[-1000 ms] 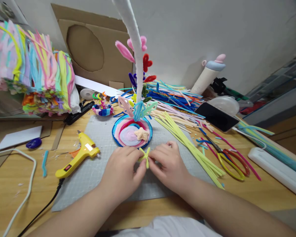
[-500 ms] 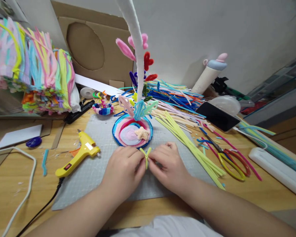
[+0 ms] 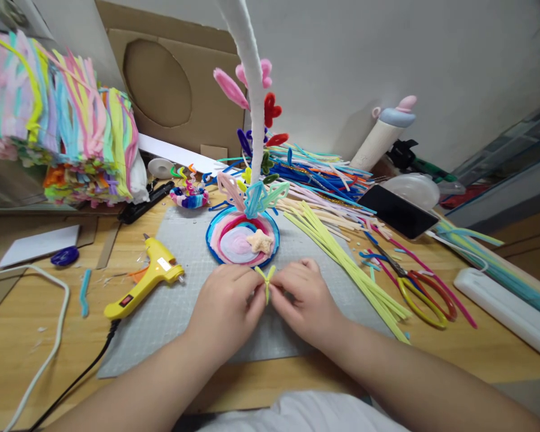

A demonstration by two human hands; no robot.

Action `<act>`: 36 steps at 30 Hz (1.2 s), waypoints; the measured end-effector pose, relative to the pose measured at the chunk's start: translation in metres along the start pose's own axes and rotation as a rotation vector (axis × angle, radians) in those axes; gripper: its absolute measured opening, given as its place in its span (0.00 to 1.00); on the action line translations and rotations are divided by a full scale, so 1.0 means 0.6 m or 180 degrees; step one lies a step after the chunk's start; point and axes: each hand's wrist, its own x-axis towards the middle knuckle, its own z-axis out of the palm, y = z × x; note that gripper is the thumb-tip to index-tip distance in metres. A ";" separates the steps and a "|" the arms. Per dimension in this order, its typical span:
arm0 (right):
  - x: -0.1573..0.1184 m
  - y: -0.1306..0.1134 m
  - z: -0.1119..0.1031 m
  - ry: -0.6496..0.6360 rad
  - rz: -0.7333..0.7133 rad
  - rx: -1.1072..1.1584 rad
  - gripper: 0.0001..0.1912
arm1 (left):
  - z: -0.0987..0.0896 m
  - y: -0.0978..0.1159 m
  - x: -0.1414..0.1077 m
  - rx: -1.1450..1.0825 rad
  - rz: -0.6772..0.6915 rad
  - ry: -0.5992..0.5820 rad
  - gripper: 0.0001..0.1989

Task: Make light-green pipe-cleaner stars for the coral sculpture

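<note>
Between my fingertips is a short yellow-green pipe cleaner (image 3: 267, 282), bent so that two ends spread upward in a V. My left hand (image 3: 227, 306) pinches it from the left, and my right hand (image 3: 303, 303) pinches it from the right. Parts of it are hidden by the fingers. Just beyond my hands stands a round, coiled base (image 3: 213, 246) in blue, pink and lilac, with a cream star (image 3: 260, 242) on it. From its back rises a white fuzzy stem (image 3: 256, 114), with coloured petal loops around it.
A yellow hot glue gun (image 3: 155, 273) lies left on the grey cutting mat (image 3: 171, 336). Yellow-green pipe cleaners (image 3: 342, 258) spread at right, beside scissors (image 3: 409, 288). A phone (image 3: 396, 210) and bottle (image 3: 382, 138) are further right. Pipe-cleaner bundles (image 3: 67, 114) stand at left.
My hands keep the same pinch on the yellow-green pipe cleaner, with hardly any movement. The whole view has shifted very slightly.
</note>
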 end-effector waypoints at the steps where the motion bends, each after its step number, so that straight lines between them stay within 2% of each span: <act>1: 0.001 0.002 -0.004 -0.0038 -0.0008 0.0075 0.10 | -0.003 -0.004 0.003 -0.0048 0.0003 0.0021 0.07; 4: 0.004 0.015 -0.016 0.0033 0.0123 0.0491 0.11 | -0.013 -0.019 0.012 -0.0102 0.0077 0.0048 0.06; 6: 0.008 0.026 -0.017 0.0282 0.0459 0.0930 0.09 | -0.018 -0.026 0.015 -0.0107 0.0136 0.0070 0.06; 8: 0.013 0.035 -0.013 0.0336 0.0850 0.1612 0.08 | -0.020 -0.029 0.015 -0.0115 0.0168 0.0086 0.06; 10: 0.019 0.039 -0.005 0.0080 0.1197 0.2434 0.13 | -0.019 -0.026 0.014 -0.0141 0.0156 0.0106 0.05; 12: 0.023 0.038 0.001 -0.0207 0.1540 0.3083 0.13 | -0.016 -0.020 0.011 -0.0238 0.0123 0.0104 0.05; 15: 0.025 0.036 0.003 -0.0378 0.1944 0.3574 0.12 | -0.009 -0.011 0.009 -0.0633 -0.0023 -0.0020 0.06; 18: 0.025 0.034 0.001 -0.0397 0.2161 0.3985 0.12 | -0.003 -0.005 0.008 -0.0981 -0.0381 -0.0106 0.06; 22: 0.024 0.030 0.002 -0.0496 0.2099 0.4003 0.15 | -0.002 -0.004 0.008 -0.0948 -0.0822 0.0128 0.07; 26: 0.023 0.028 0.009 -0.0448 0.2153 0.3754 0.15 | 0.000 -0.005 0.008 -0.1252 -0.0853 -0.0016 0.10; 28: 0.022 0.030 0.011 -0.0361 0.2287 0.3808 0.14 | 0.003 -0.008 0.009 -0.1667 -0.1035 -0.0092 0.13; 33: 0.019 0.036 0.013 -0.0392 0.2346 0.3856 0.13 | 0.008 -0.018 0.016 -0.3182 -0.1973 -0.0088 0.16; 36: 0.018 0.034 0.014 -0.0457 0.2263 0.3786 0.14 | 0.005 -0.016 0.022 -0.3927 -0.2185 -0.0243 0.16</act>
